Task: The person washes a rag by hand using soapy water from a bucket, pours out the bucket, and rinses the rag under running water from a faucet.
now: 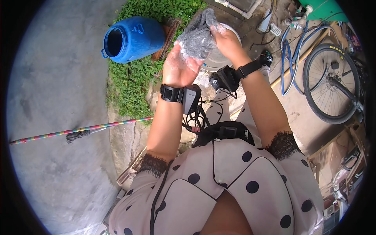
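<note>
Head view: grey cloth point(197, 38) between hands point(180, 69) point(229, 45), left grip unclear.

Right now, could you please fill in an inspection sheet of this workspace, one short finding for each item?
Surface: brownish ground, partly shadowed.
Job's things: soapy grey cloth, overlapping a round pale container in view.
Clutter: blue barrel, open-mouthed; striped pole.
Hands: right hand grips the cloth's right edge; left hand supports it, fingers partly hidden.
Cables: black cords near the left wrist device.
Surroundings: bicycle wheel at right; greenery beside the barrel.
</note>
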Tool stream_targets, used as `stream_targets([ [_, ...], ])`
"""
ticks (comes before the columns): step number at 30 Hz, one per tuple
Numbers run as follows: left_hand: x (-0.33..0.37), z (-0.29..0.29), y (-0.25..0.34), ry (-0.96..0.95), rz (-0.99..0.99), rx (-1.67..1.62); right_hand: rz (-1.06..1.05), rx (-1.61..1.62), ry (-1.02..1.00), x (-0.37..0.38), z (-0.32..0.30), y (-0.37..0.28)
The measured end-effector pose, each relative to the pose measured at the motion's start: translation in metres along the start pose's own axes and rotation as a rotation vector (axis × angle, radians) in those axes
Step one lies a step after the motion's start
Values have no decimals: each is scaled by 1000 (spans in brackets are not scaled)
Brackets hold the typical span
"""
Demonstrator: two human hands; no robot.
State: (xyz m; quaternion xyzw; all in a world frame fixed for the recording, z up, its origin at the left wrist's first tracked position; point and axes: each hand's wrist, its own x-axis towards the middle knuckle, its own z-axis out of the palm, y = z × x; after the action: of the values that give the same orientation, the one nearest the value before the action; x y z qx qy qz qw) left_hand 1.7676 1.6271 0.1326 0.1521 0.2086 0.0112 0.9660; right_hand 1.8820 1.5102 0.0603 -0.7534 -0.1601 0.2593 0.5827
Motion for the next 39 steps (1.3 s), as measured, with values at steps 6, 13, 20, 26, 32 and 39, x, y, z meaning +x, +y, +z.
stream_targets([
  [6, 5, 17, 0, 130, 106, 163, 53, 383, 83, -3, -2, 9],
  [13, 12, 2, -3, 98, 110, 196, -521, -331, -141, -67, 18, -32],
  [20, 13, 13, -18, 153, 93, 255, -316, -239, -17, -28, 4, -17],
  [26, 16, -19, 0, 163, 42, 306, -550, -271, -279, -66, -4, -20],
  [32, 16, -20, 1, 356, 132, 263, -478, -3, -277, -59, -39, 7],
  [39, 18, 0, -21, 325, 269, 350, -60, 396, 237, -44, -15, -14],
])
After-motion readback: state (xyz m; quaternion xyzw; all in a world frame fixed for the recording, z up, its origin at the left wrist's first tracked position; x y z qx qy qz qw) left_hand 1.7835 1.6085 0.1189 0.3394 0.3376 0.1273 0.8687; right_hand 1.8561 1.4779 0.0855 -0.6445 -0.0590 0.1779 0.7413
